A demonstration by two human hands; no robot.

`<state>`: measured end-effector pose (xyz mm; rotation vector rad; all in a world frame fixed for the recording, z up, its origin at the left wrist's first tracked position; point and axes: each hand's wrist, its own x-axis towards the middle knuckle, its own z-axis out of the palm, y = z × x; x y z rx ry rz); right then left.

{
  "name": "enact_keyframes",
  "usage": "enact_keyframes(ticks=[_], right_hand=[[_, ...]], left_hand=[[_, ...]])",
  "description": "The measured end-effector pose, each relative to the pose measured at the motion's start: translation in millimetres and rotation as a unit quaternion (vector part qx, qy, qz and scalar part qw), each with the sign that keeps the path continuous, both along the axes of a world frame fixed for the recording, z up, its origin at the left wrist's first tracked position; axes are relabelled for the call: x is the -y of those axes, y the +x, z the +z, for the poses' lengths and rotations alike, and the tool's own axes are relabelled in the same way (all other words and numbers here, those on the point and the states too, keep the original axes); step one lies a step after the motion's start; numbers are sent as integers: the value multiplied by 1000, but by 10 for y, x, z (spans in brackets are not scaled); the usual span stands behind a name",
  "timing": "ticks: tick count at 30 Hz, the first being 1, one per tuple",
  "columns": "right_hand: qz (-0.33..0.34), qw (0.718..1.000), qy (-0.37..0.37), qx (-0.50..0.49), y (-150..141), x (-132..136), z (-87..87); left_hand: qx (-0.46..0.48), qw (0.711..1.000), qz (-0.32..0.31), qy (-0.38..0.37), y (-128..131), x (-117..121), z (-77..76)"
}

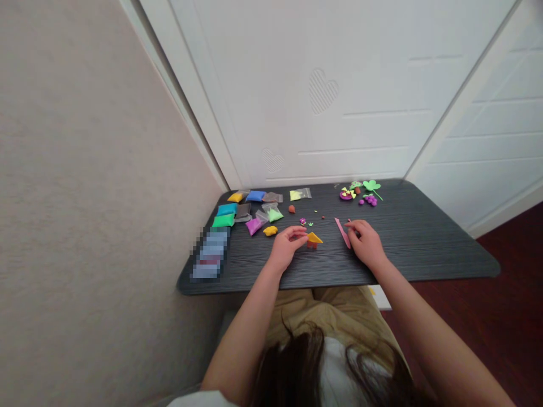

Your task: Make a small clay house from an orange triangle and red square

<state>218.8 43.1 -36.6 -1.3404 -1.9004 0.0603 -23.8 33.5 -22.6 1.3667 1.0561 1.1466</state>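
Observation:
My left hand point(287, 244) rests on the dark table point(424, 249), fingers curled in a pinch on a small orange clay piece point(314, 238) with a red bit beneath it. My right hand point(365, 243) lies a little to the right, fingers bent around the lower end of a pink flat clay tool point(341, 232) that slants across the table. A yellow clay lump point(270, 230) sits just left of my left hand.
Several clay bags point(246, 212) in yellow, blue, teal, green and purple lie at the table's left. Finished clay shapes point(360, 193), green leaves and purple bits, sit at the back. A blurred pack point(210, 254) is at the left front edge. White doors stand behind; a wall is left.

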Motion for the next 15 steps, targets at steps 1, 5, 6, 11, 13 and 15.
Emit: enact_keyframes(ticks=[1, 5, 6, 11, 13, 15], right_hand=[[1, 1000, -3, 0, 1, -2, 1], [0, 1000, -16, -6, -9, 5, 22], [-2, 1000, -20, -9, -13, 10, 32], [-16, 999, -36, -28, -34, 39, 85], [-18, 998, -40, -35, -40, 42, 96], [-19, 998, -42, -40, -44, 38, 98]], left_hand=[[6, 1000, 5, 2, -11, 12, 5], [21, 1000, 19, 6, -21, 45, 31], [21, 1000, 20, 6, -19, 50, 36], [16, 1000, 16, 4, -20, 61, 39], [14, 1000, 19, 4, -24, 58, 27], [13, 1000, 20, 3, -25, 50, 13]])
